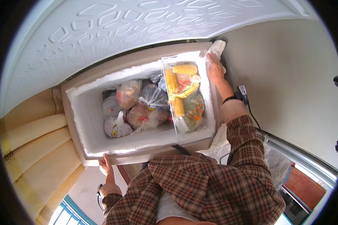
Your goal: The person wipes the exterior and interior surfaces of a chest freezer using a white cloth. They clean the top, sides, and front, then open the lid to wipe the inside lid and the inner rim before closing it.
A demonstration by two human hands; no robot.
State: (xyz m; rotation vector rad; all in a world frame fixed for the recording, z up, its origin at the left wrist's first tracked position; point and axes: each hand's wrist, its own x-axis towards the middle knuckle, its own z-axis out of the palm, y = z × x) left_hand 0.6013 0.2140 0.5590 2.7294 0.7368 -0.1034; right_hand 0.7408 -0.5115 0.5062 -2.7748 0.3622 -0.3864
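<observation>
A chest freezer [84,112] stands with its lid raised, frost along its inner walls. At its front left corner, my left hand [106,168] grips the outer rim, with a finger over the top. My right hand [215,71] is at the far right corner, pressing a crumpled white cloth [216,48] against the rim. Inside on the right, a clear basket [176,131] holds yellow corn cobs [171,81] and a plastic bag with green and orange contents [194,110]. Several tied plastic bags [148,116] lie on the freezer's left and middle floor; what they contain is mostly unclear.
The white patterned lid [139,22] rises along the far side. Beige curtains [45,127] hang close on the left. A plug with a black cord [243,92] is beside my right forearm, near the grey wall [285,71]. White plastic sheeting [218,146] lies at the front right.
</observation>
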